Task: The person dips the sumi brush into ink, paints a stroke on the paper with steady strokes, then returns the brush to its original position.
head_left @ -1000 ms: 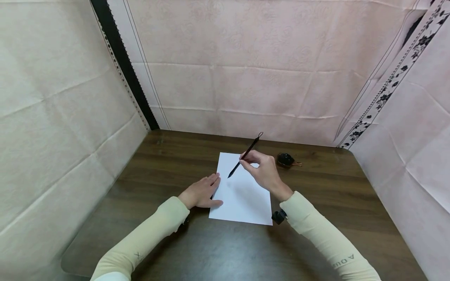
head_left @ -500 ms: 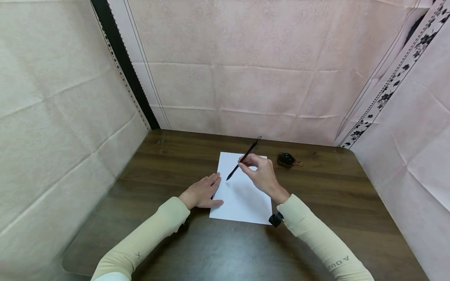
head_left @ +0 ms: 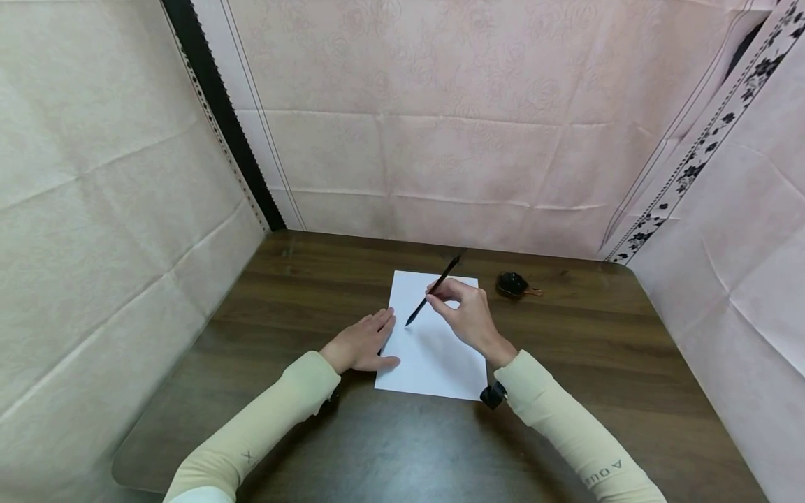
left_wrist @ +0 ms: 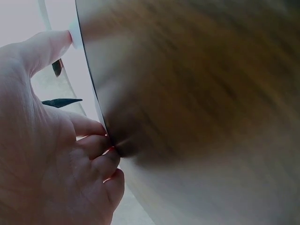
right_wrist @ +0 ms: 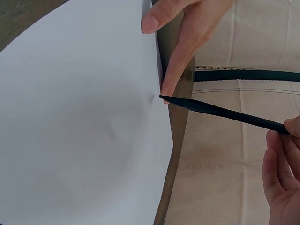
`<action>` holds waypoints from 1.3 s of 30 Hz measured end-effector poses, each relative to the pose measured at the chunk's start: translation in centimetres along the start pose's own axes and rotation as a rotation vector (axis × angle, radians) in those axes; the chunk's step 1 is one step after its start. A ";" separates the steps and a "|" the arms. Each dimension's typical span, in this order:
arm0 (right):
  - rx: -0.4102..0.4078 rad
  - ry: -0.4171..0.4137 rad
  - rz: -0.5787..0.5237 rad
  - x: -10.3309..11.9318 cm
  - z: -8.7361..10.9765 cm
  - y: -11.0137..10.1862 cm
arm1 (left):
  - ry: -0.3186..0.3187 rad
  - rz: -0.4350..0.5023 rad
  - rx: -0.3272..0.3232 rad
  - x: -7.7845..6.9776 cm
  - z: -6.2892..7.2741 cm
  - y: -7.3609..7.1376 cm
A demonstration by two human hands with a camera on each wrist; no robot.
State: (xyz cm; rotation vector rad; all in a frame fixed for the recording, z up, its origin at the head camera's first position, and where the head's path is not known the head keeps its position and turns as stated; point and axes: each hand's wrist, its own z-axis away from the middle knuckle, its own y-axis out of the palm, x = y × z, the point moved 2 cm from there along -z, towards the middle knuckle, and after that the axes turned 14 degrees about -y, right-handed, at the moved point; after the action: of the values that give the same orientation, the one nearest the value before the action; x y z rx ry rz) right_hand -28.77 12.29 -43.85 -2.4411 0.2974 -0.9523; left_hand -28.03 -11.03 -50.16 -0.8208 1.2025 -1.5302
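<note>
A blank-looking white sheet of paper (head_left: 434, 374) lies on the wooden table. My left hand (head_left: 361, 344) rests flat over its left edge, fingers forward and thumb on the sheet; the left wrist view shows the thumb (left_wrist: 51, 44) along that edge. Between thumb and fingertips, my right hand (head_left: 468, 314) pinches a slim black calligraphy brush (head_left: 448, 269) by its shaft. The brush slants, its top leaning away to the right. In the right wrist view the brush (right_wrist: 225, 113) ends in a dark pointed tip, close over the paper beside the left hand (right_wrist: 185, 40).
To the right of the paper sits a small glossy black object (head_left: 512, 284) with a thin brownish piece sticking out. Pale cloth walls (head_left: 415, 161) stand behind and at both sides of the brown table (head_left: 604, 335). A black wrist device (head_left: 493, 395) hangs beside the paper's lower right corner.
My right hand has shifted slightly left and towards me, lowering the brush tip along the paper by a small amount. The left hand and the sheet stay in place.
</note>
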 end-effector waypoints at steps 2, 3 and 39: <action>0.003 -0.001 0.005 0.0 0.0 0.0 | 0.000 0.001 -0.002 0.0 0.0 0.0; 0.004 -0.001 0.008 -0.1 0.1 0.1 | 0.000 0.001 -0.002 0.0 0.0 0.0; 0.062 -0.033 0.054 -0.3 0.1 0.0 | 0.006 0.009 0.016 -0.1 0.0 -0.3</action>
State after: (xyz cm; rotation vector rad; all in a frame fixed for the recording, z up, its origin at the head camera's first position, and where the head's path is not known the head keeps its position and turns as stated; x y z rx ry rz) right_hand -28.90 12.42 -44.14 -2.3779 0.3158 -0.8851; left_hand -28.05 -10.93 -49.84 -0.7993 1.1951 -1.5341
